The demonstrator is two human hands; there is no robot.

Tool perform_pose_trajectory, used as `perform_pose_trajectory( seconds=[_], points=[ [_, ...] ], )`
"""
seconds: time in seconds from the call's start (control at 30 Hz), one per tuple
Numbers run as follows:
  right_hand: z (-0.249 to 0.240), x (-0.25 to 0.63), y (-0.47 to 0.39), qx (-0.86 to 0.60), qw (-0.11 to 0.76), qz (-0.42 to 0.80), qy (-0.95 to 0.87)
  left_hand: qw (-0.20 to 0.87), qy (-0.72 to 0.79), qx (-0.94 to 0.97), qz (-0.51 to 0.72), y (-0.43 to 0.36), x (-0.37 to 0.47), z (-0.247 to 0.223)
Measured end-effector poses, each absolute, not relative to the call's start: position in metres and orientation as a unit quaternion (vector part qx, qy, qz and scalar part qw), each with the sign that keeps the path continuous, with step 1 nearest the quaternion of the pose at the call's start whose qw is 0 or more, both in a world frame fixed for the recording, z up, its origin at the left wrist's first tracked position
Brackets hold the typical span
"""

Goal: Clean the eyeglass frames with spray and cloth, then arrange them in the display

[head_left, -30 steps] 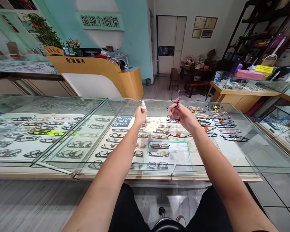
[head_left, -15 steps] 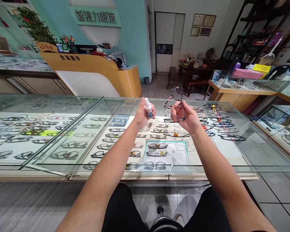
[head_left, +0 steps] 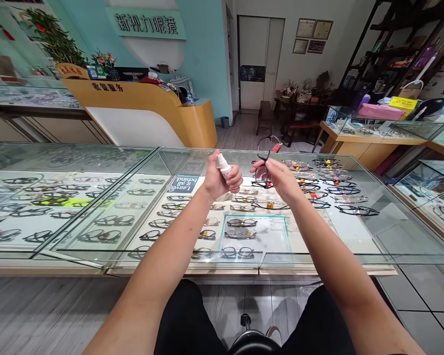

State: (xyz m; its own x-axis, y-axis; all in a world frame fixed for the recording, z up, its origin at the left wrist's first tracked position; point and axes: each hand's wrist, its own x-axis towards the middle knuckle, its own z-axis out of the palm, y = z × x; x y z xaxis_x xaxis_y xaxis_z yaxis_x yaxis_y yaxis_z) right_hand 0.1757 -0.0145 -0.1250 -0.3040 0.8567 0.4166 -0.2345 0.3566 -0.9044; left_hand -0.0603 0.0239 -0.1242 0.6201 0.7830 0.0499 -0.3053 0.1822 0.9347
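My left hand [head_left: 219, 178] is wrapped round a small white spray bottle [head_left: 223, 164], its nozzle end up and tilted to the left. To the right of it, my right hand [head_left: 279, 180] pinches a pair of dark-framed glasses [head_left: 264, 154] near the bridge. The glasses are held on end, one lens above the fingers and one below, with a red mark near the upper lens. A gap separates the bottle from the glasses. Both hands are above the glass display case [head_left: 258, 254], where rows of glasses lie under the top.
Another glass case section [head_left: 33, 254] adjoins at the left. Beyond stands an orange counter [head_left: 197, 123] with a plant [head_left: 55, 42]. At the right are further display cases [head_left: 377, 142] and a pink box [head_left: 381, 111]. A stool [head_left: 251, 343] is below, between my legs.
My right hand has turned the glasses and moved them slightly left. In my left hand the bottle has tipped further left, and the fingers have curled more closely round it.
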Motion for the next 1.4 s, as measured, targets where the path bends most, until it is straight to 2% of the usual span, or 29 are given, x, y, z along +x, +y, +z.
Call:
perform_pose_trajectory(
  seconds=[0.13,0.3,0.47,0.67,0.8,0.93,1.07,1.2,1.4],
  points=[
    [-0.131,0.170,-0.010,-0.283,0.518,0.461,-0.662,0.704,0.245,0.524,0.412,0.021,-0.055,-0.125],
    [-0.139,0.161,-0.009,-0.289,0.496,0.457,-0.680,0.587,0.319,0.533,0.519,0.019,-0.042,-0.132],
    [-0.146,0.154,-0.010,-0.285,0.475,0.462,-0.693,0.483,0.362,0.594,0.532,0.023,-0.034,-0.143],
    [-0.146,0.154,-0.011,-0.281,0.462,0.465,-0.701,0.481,0.352,0.612,0.520,0.024,-0.031,-0.145],
    [-0.145,0.158,-0.007,-0.297,0.498,0.453,-0.677,0.461,0.373,0.632,0.499,0.025,-0.033,-0.149],
    [-0.151,0.161,0.001,-0.338,0.551,0.433,-0.628,0.394,0.376,0.705,0.454,0.030,-0.035,-0.158],
    [-0.158,0.160,0.007,-0.349,0.561,0.429,-0.616,0.379,0.374,0.732,0.426,0.031,-0.035,-0.164],
    [-0.157,0.160,0.006,-0.342,0.557,0.438,-0.617,0.402,0.359,0.715,0.445,0.029,-0.036,-0.161],
    [-0.151,0.164,0.003,-0.344,0.558,0.450,-0.606,0.298,0.461,0.621,0.560,0.055,-0.063,-0.160]
  ],
)
